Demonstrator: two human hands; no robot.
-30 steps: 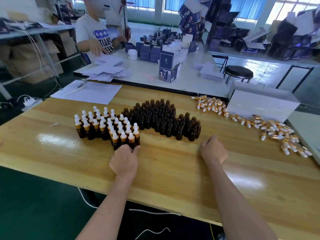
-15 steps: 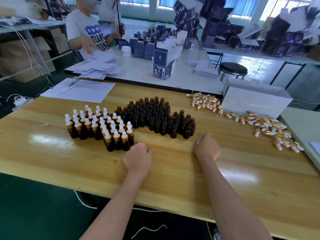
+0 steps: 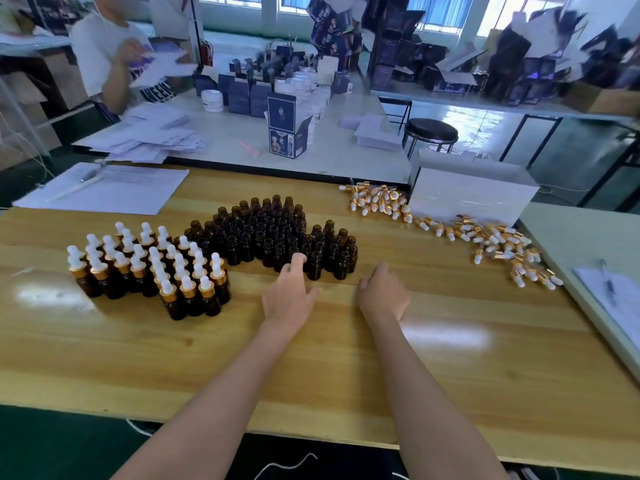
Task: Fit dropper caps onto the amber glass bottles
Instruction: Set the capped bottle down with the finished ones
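Note:
Several uncapped amber bottles point(image 3: 273, 233) stand packed together in the middle of the wooden table point(image 3: 311, 358). To their left stands a group of capped bottles point(image 3: 152, 268) with gold collars and white bulbs. Loose dropper caps point(image 3: 450, 230) lie scattered along the right, from the white box towards the table's right edge. My left hand point(image 3: 289, 294) reaches with straight fingers to the front row of uncapped bottles, its fingertips touching one. My right hand point(image 3: 382, 296) rests on the table just in front of the bottles, fingers curled under, holding nothing I can see.
A white box point(image 3: 474, 199) sits at the back right. Paper sheets point(image 3: 104, 190) with a pen lie at the back left. A clipboard with a pen point(image 3: 613, 296) is on the right side table. Another person point(image 3: 117, 57) works at the far table; a black stool point(image 3: 431, 131) stands behind.
My left hand has moved right, from the capped bottles to the front of the uncapped ones, and opened its fingers. My right hand has stayed about where it was.

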